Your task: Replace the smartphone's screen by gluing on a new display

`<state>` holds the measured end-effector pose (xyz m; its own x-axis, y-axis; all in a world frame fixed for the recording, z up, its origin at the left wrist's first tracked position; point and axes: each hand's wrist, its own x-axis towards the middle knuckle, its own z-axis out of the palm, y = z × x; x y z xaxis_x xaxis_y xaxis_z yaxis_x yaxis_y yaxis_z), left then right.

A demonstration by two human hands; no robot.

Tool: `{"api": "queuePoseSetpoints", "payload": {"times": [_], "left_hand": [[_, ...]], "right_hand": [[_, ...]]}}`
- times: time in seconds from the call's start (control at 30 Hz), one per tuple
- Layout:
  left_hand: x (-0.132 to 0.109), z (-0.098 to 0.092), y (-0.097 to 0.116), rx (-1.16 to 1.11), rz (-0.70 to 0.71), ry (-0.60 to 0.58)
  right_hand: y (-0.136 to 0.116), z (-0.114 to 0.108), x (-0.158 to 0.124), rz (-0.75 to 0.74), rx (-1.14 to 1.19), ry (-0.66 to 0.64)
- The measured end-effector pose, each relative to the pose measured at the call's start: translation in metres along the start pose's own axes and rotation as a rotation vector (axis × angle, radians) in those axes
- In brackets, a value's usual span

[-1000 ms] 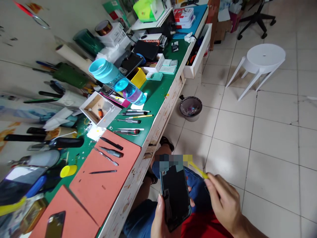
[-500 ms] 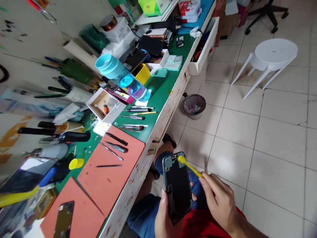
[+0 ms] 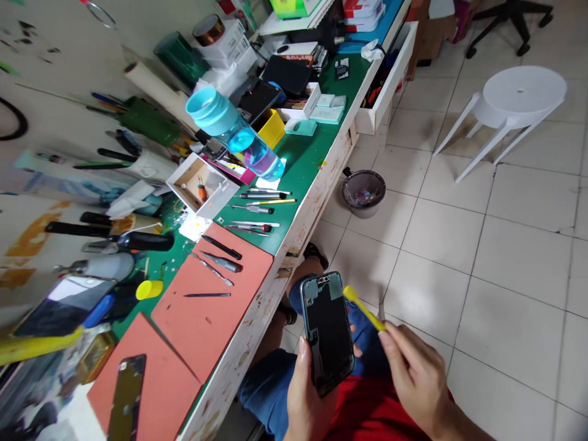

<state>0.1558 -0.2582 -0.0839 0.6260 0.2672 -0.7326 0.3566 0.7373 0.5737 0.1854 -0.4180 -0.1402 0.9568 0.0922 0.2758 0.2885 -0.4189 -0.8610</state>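
The left hand (image 3: 305, 398) is closed around the lower half of an opened phone (image 3: 327, 331), thumb along its left edge and fingertips showing at its right edge, holding it upright over the person's lap, in front of the workbench (image 3: 303, 159) and off its surface. The phone's dark inside faces the camera, with a paler section across its top. The right hand (image 3: 416, 376) pinches the handle of a yellow tool (image 3: 365, 309) between thumb and fingers; the tool's head sits at the phone's upper right corner, and I cannot tell whether it touches. The 2 hands are apart, the phone between them. On the bench, a row of slim screwdrivers (image 3: 255, 210) lies on the green surface beside an orange mat (image 3: 220, 318), with a blue bottle (image 3: 236, 135) lying on its side behind them. A dark screen panel (image 3: 126, 398) rests on a nearer mat. A white stool (image 3: 523, 92) and a small bin (image 3: 343, 191) stand on the tiled floor.
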Motion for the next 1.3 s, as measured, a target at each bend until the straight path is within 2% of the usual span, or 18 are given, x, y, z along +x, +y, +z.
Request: {"api": "queuePoseSetpoints", "payload": {"times": [0.07, 0.17, 0.27, 0.4, 0.53, 0.6, 0.73, 0.83, 0.9, 1.0, 1.03, 1.17, 1.3], "left_hand": [[-0.001, 0.003, 0.001, -0.014, -0.009, 0.007], [-0.003, 0.004, 0.004, -0.052, 0.002, -0.003], [-0.004, 0.002, 0.004, -0.072, -0.016, 0.002], [-0.002, -0.003, 0.004, -0.068, 0.001, 0.033], [-0.001, -0.006, 0.008, -0.043, 0.043, 0.054], [-0.002, -0.004, 0.011, -0.037, 0.031, 0.027], [-0.004, 0.000, 0.020, -0.032, -0.017, -0.032], [-0.003, -0.001, 0.023, -0.034, -0.029, -0.115], [-0.001, -0.004, 0.022, -0.037, -0.068, -0.176], [0.003, -0.010, 0.020, -0.058, -0.088, -0.160], [0.004, -0.012, 0.020, -0.065, -0.080, -0.149], [0.004, -0.013, 0.019, -0.062, -0.087, -0.185], [0.005, -0.015, 0.016, -0.084, -0.119, -0.165]], "right_hand": [[0.001, -0.001, -0.001, -0.042, 0.013, -0.034], [0.005, -0.001, -0.002, -0.007, -0.025, 0.028], [0.010, 0.001, -0.002, -0.087, -0.031, 0.024], [0.008, 0.000, -0.001, -0.024, -0.042, 0.046], [0.006, -0.003, 0.004, -0.093, -0.024, -0.020], [0.009, -0.006, 0.008, -0.042, -0.065, 0.010], [0.020, -0.016, 0.018, -0.147, -0.075, -0.091], [0.022, -0.025, 0.025, -0.084, -0.167, -0.029], [0.019, -0.027, 0.026, -0.153, -0.144, -0.097], [0.010, -0.026, 0.024, -0.306, -0.069, -0.264], [0.009, -0.025, 0.023, -0.305, -0.074, -0.257], [0.007, -0.021, 0.019, -0.224, -0.148, -0.094], [0.003, -0.015, 0.015, -0.336, -0.110, -0.227]]}}
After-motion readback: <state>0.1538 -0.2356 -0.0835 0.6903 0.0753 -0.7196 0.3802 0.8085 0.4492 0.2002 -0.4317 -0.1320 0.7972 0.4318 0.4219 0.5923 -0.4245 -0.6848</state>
